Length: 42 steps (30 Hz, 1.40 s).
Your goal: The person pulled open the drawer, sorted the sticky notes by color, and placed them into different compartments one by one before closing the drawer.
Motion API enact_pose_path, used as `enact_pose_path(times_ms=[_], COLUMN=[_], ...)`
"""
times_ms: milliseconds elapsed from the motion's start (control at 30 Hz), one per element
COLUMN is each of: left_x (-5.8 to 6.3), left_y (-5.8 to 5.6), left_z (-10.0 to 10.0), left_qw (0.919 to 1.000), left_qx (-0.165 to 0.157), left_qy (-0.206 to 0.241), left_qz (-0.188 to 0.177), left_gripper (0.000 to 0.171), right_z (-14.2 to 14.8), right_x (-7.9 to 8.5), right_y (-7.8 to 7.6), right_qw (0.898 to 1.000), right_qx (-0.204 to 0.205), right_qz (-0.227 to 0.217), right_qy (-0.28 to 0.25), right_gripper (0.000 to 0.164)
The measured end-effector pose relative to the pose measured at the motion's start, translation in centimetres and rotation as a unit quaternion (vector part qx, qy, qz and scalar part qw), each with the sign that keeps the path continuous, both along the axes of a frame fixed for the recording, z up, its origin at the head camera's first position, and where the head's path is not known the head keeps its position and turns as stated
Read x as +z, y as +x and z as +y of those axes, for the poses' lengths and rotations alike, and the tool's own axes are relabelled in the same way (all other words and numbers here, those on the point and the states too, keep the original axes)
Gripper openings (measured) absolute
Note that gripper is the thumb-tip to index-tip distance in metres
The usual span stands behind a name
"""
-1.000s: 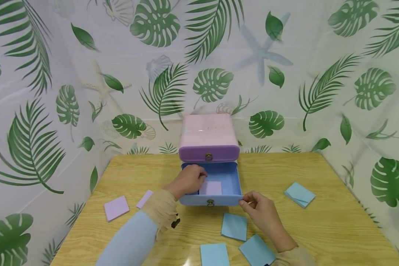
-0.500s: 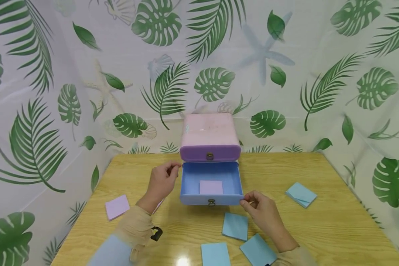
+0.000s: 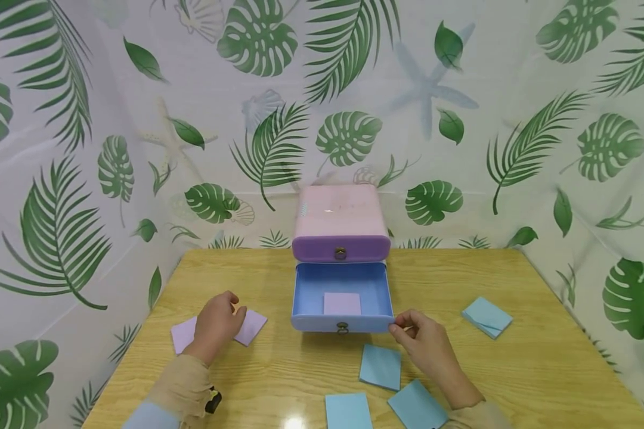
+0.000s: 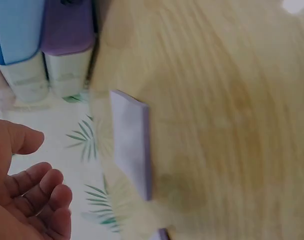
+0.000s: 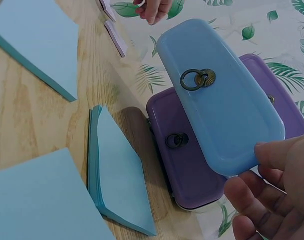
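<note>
A small chest of drawers [image 3: 339,211] with a pink top and purple drawer fronts stands at the back of the table. Its blue drawer [image 3: 316,323] is pulled out, with a lavender sticky note pad [image 3: 341,303] lying inside. My right hand [image 3: 428,344] pinches the drawer's front right corner, thumb on the front face in the right wrist view. My left hand [image 3: 216,326] hovers over two lavender note pads, fingers loosely bent and holding nothing. The nearer-to-chest pad [image 3: 253,328] shows by its fingertips; the other pad [image 3: 182,335] is partly hidden behind the hand.
Several light blue note pads lie on the wooden table [image 3: 279,381]: one pad [image 3: 380,367] before the drawer, two nearer the front edge, and another pad [image 3: 487,316] at the right. A leaf-printed cloth [image 3: 343,137] rises behind and beside the table.
My left hand has come out of the drawer and moved left to the lavender pads. One lavender pad stays in the drawer. My right hand keeps its place at the drawer corner.
</note>
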<state>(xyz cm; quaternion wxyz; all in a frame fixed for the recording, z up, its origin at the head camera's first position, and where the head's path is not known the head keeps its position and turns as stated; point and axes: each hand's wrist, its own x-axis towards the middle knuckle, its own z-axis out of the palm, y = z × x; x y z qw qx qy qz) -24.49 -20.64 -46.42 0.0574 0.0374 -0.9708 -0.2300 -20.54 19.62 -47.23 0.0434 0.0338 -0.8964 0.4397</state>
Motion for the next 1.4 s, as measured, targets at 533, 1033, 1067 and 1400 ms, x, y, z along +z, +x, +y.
enact_pose_path(times_ms=[533,1033,1067,1400], left_x=[-2.0,-3.9,-4.0,-3.6], left_y=[0.2,-0.4,-0.4,-0.7], left_z=[-1.7,-2.2,-2.2,-1.9], left_qw=[0.9912,0.9893,0.9893,0.9904], left_qx=[0.011,0.007,0.008,0.006], left_qy=[-0.100,-0.099,-0.100,-0.082], left_qz=[-0.086,-0.107,-0.106,-0.111], left_gripper=[0.065,0.065,0.064,0.052], right_z=[0.2,0.3,0.3,0.2], right_x=[0.0,-0.2,-0.2,-0.2], right_y=[0.0,0.0,0.0,-0.1], right_qw=[1.000,1.000,1.000,1.000], right_qx=[0.004,0.010,0.010,0.008], right_qz=[-0.004,0.001,0.002,0.000], right_qy=[-0.008,-0.018,-0.018,-0.015], right_gripper=[0.013,0.012,0.012,0.012])
